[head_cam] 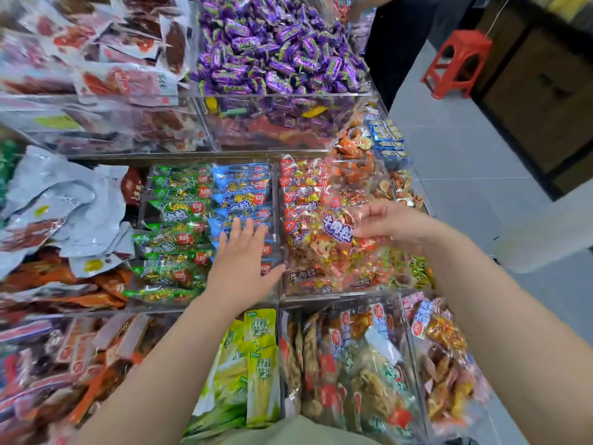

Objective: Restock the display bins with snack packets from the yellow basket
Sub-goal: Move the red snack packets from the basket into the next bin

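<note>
The left hand (244, 261), fingers spread, is pressing blue packets (240, 187) flat to tidy them. At its three o'clock, the right hand (396, 224) is pinching a snack bag (330, 248) over a bin (337, 293), maybe to fill it.

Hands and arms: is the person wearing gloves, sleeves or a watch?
No. The left hand and right hand are bare: no gloves, rings or watch. The left forearm and right forearm show no sleeves. Only a bit of greenish-grey clothing shows at the bottom edge.

Snack shop, shown by tiered clear acrylic display bins (282, 95) heaped with purple-wrapped candies (276, 49) and glossy green snack packets (173, 213), beside a grey tiled floor (465, 162).
</note>
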A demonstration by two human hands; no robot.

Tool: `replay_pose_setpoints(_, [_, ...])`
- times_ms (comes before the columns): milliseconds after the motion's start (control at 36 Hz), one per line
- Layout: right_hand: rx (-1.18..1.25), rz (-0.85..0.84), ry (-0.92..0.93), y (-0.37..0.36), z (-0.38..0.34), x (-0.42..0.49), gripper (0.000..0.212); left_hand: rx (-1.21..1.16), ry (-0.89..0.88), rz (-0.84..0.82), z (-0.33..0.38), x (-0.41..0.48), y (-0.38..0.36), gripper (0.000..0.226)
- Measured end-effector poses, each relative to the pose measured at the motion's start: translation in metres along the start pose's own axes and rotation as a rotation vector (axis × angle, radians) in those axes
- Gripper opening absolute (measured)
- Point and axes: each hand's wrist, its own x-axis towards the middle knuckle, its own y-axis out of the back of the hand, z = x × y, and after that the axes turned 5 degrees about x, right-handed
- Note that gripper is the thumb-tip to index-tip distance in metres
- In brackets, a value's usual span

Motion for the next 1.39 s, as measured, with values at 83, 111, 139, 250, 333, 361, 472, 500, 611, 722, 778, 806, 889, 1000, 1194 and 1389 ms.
replay_pose_setpoints(83, [-0.296, 0.092, 0.118, -0.002, -0.017, 0.011, 0.023, 0.015, 0.053, 0.052, 0.003, 0.01, -0.006, 0.078])
replay_pose_setpoints(111, [-0.355, 0.087, 0.145, -0.006, -0.021, 0.015, 0.024, -0.006, 0.064, 0.049, 0.005, 0.013, -0.007, 0.077])
replay_pose_setpoints(139, [-0.403, 0.054, 0.164, -0.012, -0.023, 0.02, 0.024, -0.039, 0.071, 0.042, 0.006, 0.015, -0.009, 0.077])
replay_pose_setpoints(250, [-0.74, -0.091, 0.209, -0.036, -0.019, 0.044, 0.026, -0.063, 0.07, 0.015, 0.008, 0.024, -0.012, 0.094])
replay_pose_setpoints(333, [-1.004, -0.099, 0.238, -0.052, -0.006, 0.056, 0.034, 0.117, 0.068, -0.019, 0.005, 0.027, -0.017, 0.113])
replay_pose_setpoints(361, [-1.058, -0.083, 0.252, -0.055, -0.001, 0.057, 0.034, 0.168, 0.064, -0.019, 0.004, 0.027, -0.02, 0.115])
replay_pose_setpoints(472, [-1.086, 0.084, 0.381, -0.06, 0.028, 0.053, 0.05, 0.219, 0.063, 0.009, 0.003, 0.027, -0.029, 0.109])
replay_pose_setpoints(500, [-1.067, 0.136, 0.427, -0.06, 0.036, 0.05, 0.057, 0.226, 0.063, 0.015, 0.003, 0.027, -0.031, 0.105])
replay_pose_setpoints(611, [-0.992, 0.308, 0.498, -0.061, 0.063, 0.037, 0.062, 0.245, 0.064, 0.035, 0.003, 0.026, -0.037, 0.094])
replay_pose_setpoints(722, [-0.926, 0.338, 0.486, -0.064, 0.077, 0.041, 0.036, 0.235, 0.063, 0.05, 0.005, 0.025, -0.037, 0.088])
replay_pose_setpoints(778, [-0.933, 0.337, 0.457, -0.065, 0.077, 0.048, 0.03, 0.235, 0.066, 0.05, 0.006, 0.026, -0.036, 0.085])
replay_pose_setpoints(806, [-0.918, 0.328, 0.44, -0.065, 0.076, 0.053, 0.028, 0.234, 0.07, 0.047, 0.006, 0.027, -0.036, 0.084])
replay_pose_setpoints(889, [-0.888, 0.304, 0.421, -0.067, 0.072, 0.065, 0.025, 0.244, 0.081, 0.036, 0.007, 0.028, -0.035, 0.082])
replay_pose_setpoints(1000, [-0.904, 0.279, 0.449, -0.067, 0.077, 0.069, 0.03, 0.251, 0.089, 0.024, 0.008, 0.027, -0.034, 0.082])
replay_pose_setpoints(1194, [-0.737, 0.203, 0.356, -0.06, 0.075, 0.057, 0.046, 0.266, 0.103, -0.013, 0.008, 0.027, -0.032, 0.083])
replay_pose_setpoints(1389, [-0.322, 0.451, 0.254, -0.067, 0.077, 0.006, 0.02, 0.191, 0.086, 0.024, 0.009, 0.017, -0.025, 0.085])
